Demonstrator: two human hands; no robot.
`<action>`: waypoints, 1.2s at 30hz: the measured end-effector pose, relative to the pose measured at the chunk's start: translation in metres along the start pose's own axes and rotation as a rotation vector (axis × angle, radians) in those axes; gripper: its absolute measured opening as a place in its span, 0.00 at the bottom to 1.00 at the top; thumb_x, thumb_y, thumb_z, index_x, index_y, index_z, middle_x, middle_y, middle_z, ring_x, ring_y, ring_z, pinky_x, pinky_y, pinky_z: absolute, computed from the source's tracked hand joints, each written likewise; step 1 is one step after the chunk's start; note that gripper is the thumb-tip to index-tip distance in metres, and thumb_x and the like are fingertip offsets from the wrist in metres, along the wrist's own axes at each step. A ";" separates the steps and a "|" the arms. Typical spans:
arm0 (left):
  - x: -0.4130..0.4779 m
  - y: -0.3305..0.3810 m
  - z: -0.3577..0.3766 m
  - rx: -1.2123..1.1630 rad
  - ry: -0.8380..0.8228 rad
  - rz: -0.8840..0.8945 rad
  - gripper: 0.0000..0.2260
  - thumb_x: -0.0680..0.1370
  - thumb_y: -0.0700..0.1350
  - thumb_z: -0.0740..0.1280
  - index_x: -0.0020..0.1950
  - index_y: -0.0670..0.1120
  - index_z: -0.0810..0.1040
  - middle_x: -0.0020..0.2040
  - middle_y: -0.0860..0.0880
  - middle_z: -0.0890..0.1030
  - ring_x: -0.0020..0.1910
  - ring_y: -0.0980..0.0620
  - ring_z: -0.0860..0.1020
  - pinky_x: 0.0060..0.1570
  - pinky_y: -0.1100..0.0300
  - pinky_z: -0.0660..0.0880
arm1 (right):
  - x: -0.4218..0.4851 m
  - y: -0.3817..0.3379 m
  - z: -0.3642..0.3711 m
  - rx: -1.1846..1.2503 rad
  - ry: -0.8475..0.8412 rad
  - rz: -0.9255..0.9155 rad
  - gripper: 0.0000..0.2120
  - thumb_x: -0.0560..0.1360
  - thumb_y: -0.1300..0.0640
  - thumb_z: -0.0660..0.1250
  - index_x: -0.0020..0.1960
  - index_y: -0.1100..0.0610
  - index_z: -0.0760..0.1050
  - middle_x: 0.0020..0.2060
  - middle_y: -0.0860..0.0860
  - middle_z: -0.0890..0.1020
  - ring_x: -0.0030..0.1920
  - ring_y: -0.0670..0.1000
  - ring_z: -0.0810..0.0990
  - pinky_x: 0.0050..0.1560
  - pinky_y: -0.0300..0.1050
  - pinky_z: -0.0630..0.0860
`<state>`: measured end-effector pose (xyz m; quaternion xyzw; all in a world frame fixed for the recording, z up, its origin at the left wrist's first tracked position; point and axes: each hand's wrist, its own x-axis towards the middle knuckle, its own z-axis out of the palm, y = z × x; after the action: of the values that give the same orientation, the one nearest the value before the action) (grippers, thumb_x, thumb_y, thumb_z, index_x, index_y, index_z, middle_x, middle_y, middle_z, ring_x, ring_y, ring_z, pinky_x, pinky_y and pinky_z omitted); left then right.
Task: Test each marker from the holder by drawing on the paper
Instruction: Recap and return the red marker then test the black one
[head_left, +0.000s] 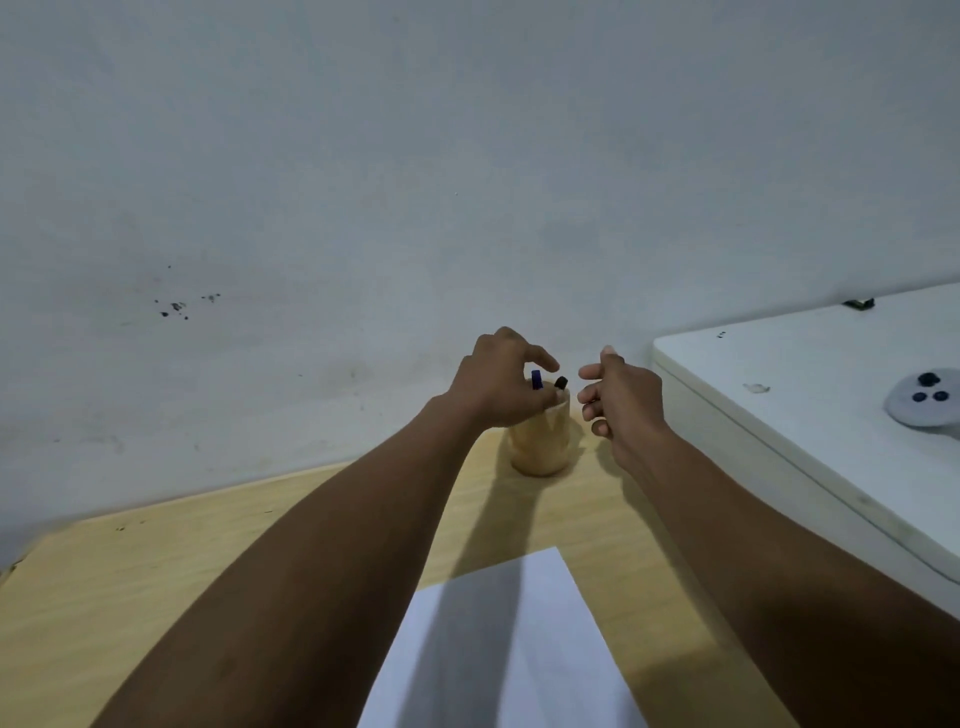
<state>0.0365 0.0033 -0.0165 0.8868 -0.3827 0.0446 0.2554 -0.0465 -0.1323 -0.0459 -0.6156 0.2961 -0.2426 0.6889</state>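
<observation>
1. Paper (511, 660), a white sheet, lies flat at the near edge of the wooden bench (156, 587), with both forearms stretched out over it and arm shadows falling across it.
2. Holder (540, 441), a tan cup, stands upright on the bench beyond the paper, close to the pale wall (467, 156).
3. Two markers stick up out of the holder: a blue-capped marker (536, 379) on the left and a black-capped marker (560, 383) just to its right.
4. Left hand (498, 387) sits over the holder's rim. Its fingers (543, 358) are curled in a narrow pinch around the blue-capped marker's top; a firm grip cannot be told, as the hand hides the contact.
5. Right hand (621, 402) hovers just right of the holder, apart from it. Its fingers (589, 371) are loosely curled and part open, holding nothing.
6. White cabinet (810, 415) stands at the right, higher than the bench, with a round grey object (922, 397) bearing dark dots on its top.
7. Dark specks (176, 306) mark the wall on the left.
</observation>
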 end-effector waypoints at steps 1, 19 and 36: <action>0.001 0.005 0.003 0.052 -0.008 0.011 0.19 0.70 0.59 0.73 0.59 0.57 0.84 0.62 0.48 0.79 0.65 0.49 0.74 0.61 0.47 0.74 | 0.000 0.001 -0.001 -0.001 0.004 0.001 0.20 0.82 0.46 0.58 0.46 0.59 0.81 0.30 0.53 0.79 0.25 0.50 0.73 0.24 0.42 0.65; -0.078 -0.013 -0.106 -0.136 0.351 -0.135 0.11 0.81 0.49 0.67 0.50 0.45 0.87 0.39 0.49 0.85 0.34 0.53 0.78 0.32 0.66 0.69 | -0.098 -0.003 0.085 0.320 -0.536 0.477 0.34 0.75 0.29 0.59 0.46 0.61 0.79 0.27 0.53 0.80 0.20 0.46 0.72 0.19 0.35 0.59; -0.298 -0.178 -0.086 -0.505 0.461 -0.674 0.10 0.79 0.46 0.70 0.40 0.44 0.83 0.35 0.51 0.84 0.39 0.49 0.85 0.46 0.51 0.81 | -0.189 0.069 0.166 0.278 -0.499 0.256 0.06 0.73 0.62 0.72 0.39 0.58 0.76 0.27 0.52 0.75 0.20 0.46 0.70 0.22 0.35 0.63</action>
<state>-0.0381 0.3432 -0.0986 0.8388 -0.0063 0.0604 0.5411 -0.0653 0.1255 -0.0828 -0.5138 0.1571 -0.0334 0.8427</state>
